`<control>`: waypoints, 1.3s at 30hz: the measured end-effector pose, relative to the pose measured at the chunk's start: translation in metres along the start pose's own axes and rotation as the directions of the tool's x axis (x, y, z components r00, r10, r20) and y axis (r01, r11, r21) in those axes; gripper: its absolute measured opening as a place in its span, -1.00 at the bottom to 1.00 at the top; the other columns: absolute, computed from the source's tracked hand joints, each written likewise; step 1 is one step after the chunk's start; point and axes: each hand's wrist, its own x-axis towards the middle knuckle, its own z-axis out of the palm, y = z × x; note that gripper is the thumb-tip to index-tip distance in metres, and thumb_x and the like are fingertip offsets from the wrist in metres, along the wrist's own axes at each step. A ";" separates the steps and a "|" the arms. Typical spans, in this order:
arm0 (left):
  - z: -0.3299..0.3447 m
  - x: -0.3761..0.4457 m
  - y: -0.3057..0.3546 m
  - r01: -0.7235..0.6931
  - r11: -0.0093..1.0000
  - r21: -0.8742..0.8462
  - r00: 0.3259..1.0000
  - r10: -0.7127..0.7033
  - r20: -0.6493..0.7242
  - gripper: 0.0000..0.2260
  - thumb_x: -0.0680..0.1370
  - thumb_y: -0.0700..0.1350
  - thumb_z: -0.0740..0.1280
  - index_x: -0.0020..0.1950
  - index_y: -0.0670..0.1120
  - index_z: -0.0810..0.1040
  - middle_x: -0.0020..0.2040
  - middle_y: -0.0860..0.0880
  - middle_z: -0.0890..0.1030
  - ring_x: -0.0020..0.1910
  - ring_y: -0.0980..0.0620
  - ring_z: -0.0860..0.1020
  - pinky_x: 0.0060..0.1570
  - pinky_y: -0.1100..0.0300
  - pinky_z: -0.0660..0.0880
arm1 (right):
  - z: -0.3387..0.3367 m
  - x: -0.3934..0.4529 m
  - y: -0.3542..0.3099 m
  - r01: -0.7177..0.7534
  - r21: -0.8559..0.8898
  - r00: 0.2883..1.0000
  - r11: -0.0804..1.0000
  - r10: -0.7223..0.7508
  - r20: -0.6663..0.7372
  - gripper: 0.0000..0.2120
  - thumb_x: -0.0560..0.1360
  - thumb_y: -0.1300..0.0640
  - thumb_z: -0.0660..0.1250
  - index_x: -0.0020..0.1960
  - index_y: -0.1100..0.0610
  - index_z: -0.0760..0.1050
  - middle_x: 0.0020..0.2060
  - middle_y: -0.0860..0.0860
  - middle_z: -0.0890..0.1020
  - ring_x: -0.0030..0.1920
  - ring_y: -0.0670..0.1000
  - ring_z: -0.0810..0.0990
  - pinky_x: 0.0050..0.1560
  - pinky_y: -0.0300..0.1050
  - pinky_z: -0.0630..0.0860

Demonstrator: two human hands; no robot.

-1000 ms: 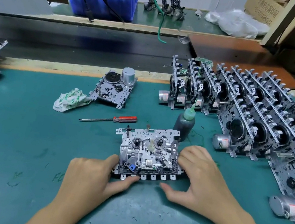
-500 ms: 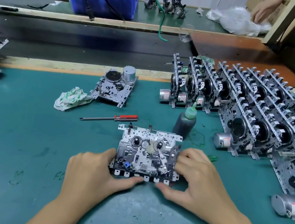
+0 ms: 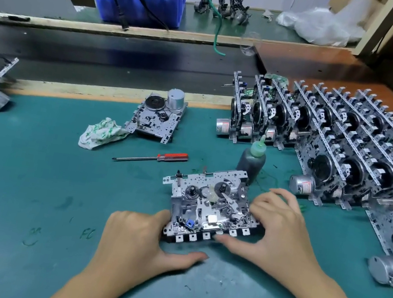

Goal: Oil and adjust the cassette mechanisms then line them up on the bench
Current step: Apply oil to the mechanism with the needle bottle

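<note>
On the green bench [image 3: 28, 171], both hands [image 3: 145, 239] [image 3: 278, 231] grip a flat cassette mechanism [image 3: 209, 203], long axis left-right.

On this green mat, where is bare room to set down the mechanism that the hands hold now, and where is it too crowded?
Bare green mat lies left of the left hand, below the rag and screwdriver. A smaller patch lies at the near edge, below the right hand. The right side is crowded: rows of upright mechanisms, with the oil bottle just behind the held mechanism.

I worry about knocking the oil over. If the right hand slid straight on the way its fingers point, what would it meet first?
Probably the cassette mechanism that the right hand already holds; the oil bottle stands beyond, slightly right.
</note>
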 end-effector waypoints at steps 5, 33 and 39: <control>-0.002 -0.001 0.001 0.069 0.997 0.021 0.997 -0.069 -0.024 -0.47 0.23 0.43 0.25 -0.42 0.02 0.14 -0.69 0.01 0.26 -0.71 -0.02 0.32 -0.64 0.27 0.21 | 0.000 -0.001 0.003 0.050 0.128 0.995 0.991 -0.060 0.078 -0.57 0.40 -0.30 0.22 -0.35 0.04 0.26 -0.37 -0.01 0.49 -0.23 0.00 0.42 -0.05 -0.17 0.27; 0.001 0.000 -0.006 0.057 0.998 0.002 0.998 -0.057 0.015 -0.45 0.19 0.51 0.20 -0.52 0.00 0.35 -0.68 -0.02 0.32 -0.69 -0.01 0.38 -0.62 0.27 0.28 | -0.001 -0.001 0.002 0.107 0.072 0.991 0.992 -0.112 0.074 -0.54 0.35 -0.30 0.27 -0.38 0.07 0.28 -0.40 -0.04 0.44 -0.26 -0.01 0.40 0.00 -0.14 0.31; -0.002 0.002 -0.008 0.136 0.991 0.012 0.991 -0.136 -0.004 -0.24 0.29 0.60 -0.03 -0.49 -0.11 0.38 -0.68 -0.02 0.34 -0.66 -0.08 0.40 -0.62 0.16 0.36 | -0.003 0.001 -0.005 0.121 0.020 0.989 0.992 -0.122 0.084 -0.52 0.42 -0.25 0.22 -0.43 0.12 0.32 -0.46 -0.03 0.44 -0.30 0.03 0.44 0.08 -0.12 0.31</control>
